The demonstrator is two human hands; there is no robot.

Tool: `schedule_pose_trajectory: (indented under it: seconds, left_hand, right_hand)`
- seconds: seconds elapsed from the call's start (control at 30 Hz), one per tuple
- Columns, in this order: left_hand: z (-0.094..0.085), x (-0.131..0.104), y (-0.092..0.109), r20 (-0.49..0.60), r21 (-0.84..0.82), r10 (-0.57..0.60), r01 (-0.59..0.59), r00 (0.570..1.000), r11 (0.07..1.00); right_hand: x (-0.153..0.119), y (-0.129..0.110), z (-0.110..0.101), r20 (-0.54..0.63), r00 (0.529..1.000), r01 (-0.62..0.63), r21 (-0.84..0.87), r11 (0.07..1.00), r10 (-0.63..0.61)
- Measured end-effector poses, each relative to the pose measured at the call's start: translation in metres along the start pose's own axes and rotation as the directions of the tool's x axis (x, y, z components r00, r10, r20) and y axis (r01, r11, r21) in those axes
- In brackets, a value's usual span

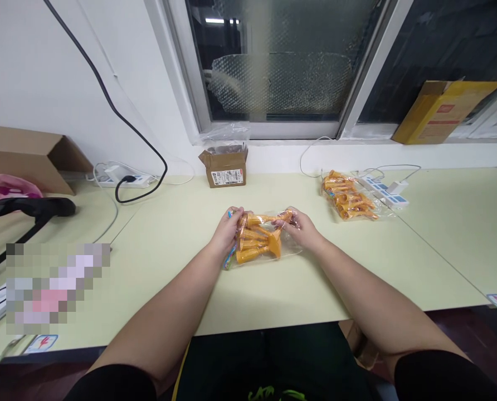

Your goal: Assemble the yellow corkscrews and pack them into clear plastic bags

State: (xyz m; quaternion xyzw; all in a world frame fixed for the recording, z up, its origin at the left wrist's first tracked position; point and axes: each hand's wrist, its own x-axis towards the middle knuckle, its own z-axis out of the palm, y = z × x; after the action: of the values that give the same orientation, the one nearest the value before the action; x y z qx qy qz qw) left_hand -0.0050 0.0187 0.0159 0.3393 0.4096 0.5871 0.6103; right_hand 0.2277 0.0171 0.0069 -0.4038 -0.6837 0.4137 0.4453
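Observation:
A clear plastic bag of orange plastic pieces (254, 242) is held just above or on the table in front of me. My left hand (228, 229) grips its left end, by a blue and green printed strip. At the upper right corner of the bag, my right hand (299, 227) has its fingers closed on the plastic and a piece inside. A second clear bag of similar orange pieces (349, 196) lies farther back to the right, touched by neither hand.
Against the wall stands a small open cardboard box (227, 170). Power strips (384, 191) with cables lie at the back right and back left. A black stand (35, 209), a large carton (27, 153) and a pink item fill the left side.

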Motion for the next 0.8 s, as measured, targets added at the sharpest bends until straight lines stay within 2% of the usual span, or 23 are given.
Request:
schedule_pose_trajectory:
  seconds: [0.17,0.27,0.37,0.43,0.6,0.8]
  left_hand:
    - [-0.006,0.005,-0.002,-0.058,0.053,-0.033,0.036,0.998,0.998]
    - [-0.012,0.007,-0.001,-0.001,0.03,-0.111,0.111,0.994,0.993]
    - [-0.018,0.009,0.002,0.08,0.007,-0.249,0.249,0.965,0.968]
    - [-0.02,0.01,0.004,0.111,0.028,-0.294,0.293,0.949,0.956]
    - [-0.02,0.009,0.008,0.15,0.074,-0.258,0.249,0.955,0.966]
    - [-0.016,0.008,0.003,0.036,0.072,-0.11,0.107,0.993,0.992]
  right_hand:
    - [0.001,0.003,0.003,-0.033,0.999,0.001,-0.079,0.997,-0.004]
    - [0.001,0.003,0.004,-0.067,0.998,0.003,-0.087,0.996,-0.009]
    - [0.001,0.0,0.002,-0.086,0.996,-0.016,-0.093,0.996,0.008]
    - [0.0,-0.003,0.001,-0.085,0.996,-0.03,-0.072,0.997,0.024]
    - [-0.003,-0.009,0.001,-0.032,0.999,-0.023,0.018,1.0,0.024]
    - [-0.003,-0.005,0.0,0.175,0.984,-0.077,0.223,0.972,0.037]
